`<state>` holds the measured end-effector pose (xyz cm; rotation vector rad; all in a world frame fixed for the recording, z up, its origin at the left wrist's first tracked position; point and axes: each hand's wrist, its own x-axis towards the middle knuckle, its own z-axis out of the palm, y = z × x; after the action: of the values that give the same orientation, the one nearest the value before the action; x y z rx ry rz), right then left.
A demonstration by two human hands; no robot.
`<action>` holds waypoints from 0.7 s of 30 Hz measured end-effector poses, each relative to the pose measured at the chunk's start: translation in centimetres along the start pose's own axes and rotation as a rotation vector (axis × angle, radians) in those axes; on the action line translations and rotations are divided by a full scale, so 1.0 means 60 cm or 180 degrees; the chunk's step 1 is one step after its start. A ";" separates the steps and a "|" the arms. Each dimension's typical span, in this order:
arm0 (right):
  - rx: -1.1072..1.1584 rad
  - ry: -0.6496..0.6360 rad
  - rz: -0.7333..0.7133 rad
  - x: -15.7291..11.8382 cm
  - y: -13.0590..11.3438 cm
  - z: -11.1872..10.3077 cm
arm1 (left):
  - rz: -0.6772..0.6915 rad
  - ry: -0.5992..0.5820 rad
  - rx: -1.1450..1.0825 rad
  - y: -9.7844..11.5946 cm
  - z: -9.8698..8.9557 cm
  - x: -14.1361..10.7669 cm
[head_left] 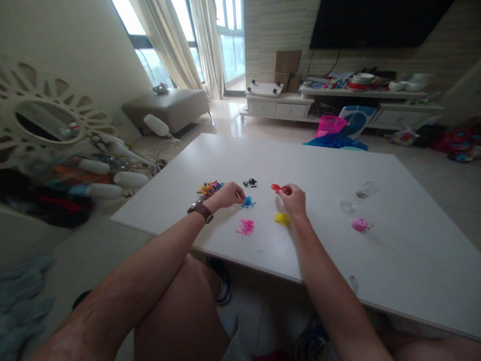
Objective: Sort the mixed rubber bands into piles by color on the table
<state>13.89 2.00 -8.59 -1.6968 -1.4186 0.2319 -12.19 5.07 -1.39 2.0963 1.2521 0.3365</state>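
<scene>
My left hand point(230, 194), with a brown-strapped watch on its wrist, has its fingers pinched at the edge of a small heap of blue rubber bands point(248, 202). Whatever sits between those fingertips is too small to make out. Thumb and fingers of my right hand point(294, 199) close on red rubber bands point(277, 188). Behind the left hand and partly covered by it lies a mixed-colour pile of rubber bands point(209, 189). Black rubber bands point(250, 183) lie farther back. Closer to me are pink rubber bands point(246, 227) and yellow rubber bands point(282, 219).
On the right of the white table point(406, 260) stand a clear container point(367, 189), a clear round piece point(347, 205) and a pink object point(361, 225). A small clear scrap point(353, 284) lies by the near edge. A pink basket point(330, 125) is beyond the table.
</scene>
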 end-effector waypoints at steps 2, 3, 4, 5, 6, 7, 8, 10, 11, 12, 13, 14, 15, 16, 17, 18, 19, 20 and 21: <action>0.0046 -0.0030 -0.0009 -0.001 0.000 0.001 | 0.0010 0.0011 0.0084 -0.003 0.002 0.002; 0.0063 -0.0038 -0.0016 -0.001 0.000 0.002 | 0.0037 0.0014 0.0112 -0.004 0.003 0.003; 0.0076 -0.0042 -0.0022 -0.001 -0.001 0.002 | 0.0068 0.0017 0.0141 -0.006 0.004 0.004; 0.0085 -0.0047 -0.0026 -0.001 -0.001 0.003 | 0.0093 0.0020 0.0171 -0.008 0.005 0.005; 0.0089 -0.0055 -0.0030 -0.001 -0.001 0.003 | 0.0115 0.0011 0.0197 -0.010 0.007 0.006; 0.0091 -0.0065 -0.0034 -0.001 -0.002 0.003 | 0.0140 -0.0011 0.0215 -0.012 0.008 0.007; 0.0090 -0.0077 -0.0034 -0.001 -0.002 0.003 | 0.0163 -0.0045 0.0221 -0.014 0.008 0.008; 0.0091 -0.0098 -0.0028 -0.001 -0.004 0.002 | 0.0211 -0.0122 0.0188 -0.017 0.010 0.008; 0.0094 -0.0108 -0.0021 -0.001 -0.004 0.001 | 0.0227 -0.0141 0.0160 -0.018 0.010 0.008; 0.0098 -0.0119 -0.0013 -0.001 -0.005 0.000 | 0.0231 -0.0143 0.0136 -0.019 0.009 0.008; 0.0099 -0.0125 -0.0006 -0.001 -0.006 0.000 | 0.0225 -0.0130 0.0122 -0.019 0.009 0.008; 0.0098 -0.0123 -0.0005 -0.001 -0.007 -0.001 | 0.0211 -0.0108 0.0124 -0.020 0.009 0.008; 0.0095 -0.0116 -0.0009 -0.001 -0.007 -0.001 | 0.0186 -0.0083 0.0135 -0.020 0.008 0.007; 0.0093 -0.0109 -0.0017 -0.002 -0.008 -0.001 | 0.0146 -0.0053 0.0146 -0.021 0.008 0.007; 0.0094 -0.0106 -0.0026 -0.002 -0.008 -0.001 | 0.0103 -0.0025 0.0147 -0.022 0.007 0.006; 0.0100 -0.0101 -0.0031 -0.002 -0.008 -0.001 | 0.0054 0.0002 0.0137 -0.023 0.007 0.006; 0.0112 -0.0100 -0.0034 -0.002 -0.008 -0.001 | -0.0008 0.0031 0.0121 -0.023 0.007 0.005; 0.0126 -0.0101 -0.0040 -0.003 -0.007 -0.001 | -0.0077 0.0058 0.0112 -0.024 0.007 0.005; 0.0137 -0.0098 -0.0041 -0.003 -0.007 0.000 | -0.0151 0.0092 0.0119 -0.025 0.006 0.005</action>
<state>13.57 1.83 -8.35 -1.6551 -1.4368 0.2805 -12.89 5.65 -2.70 2.0963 1.3322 0.3258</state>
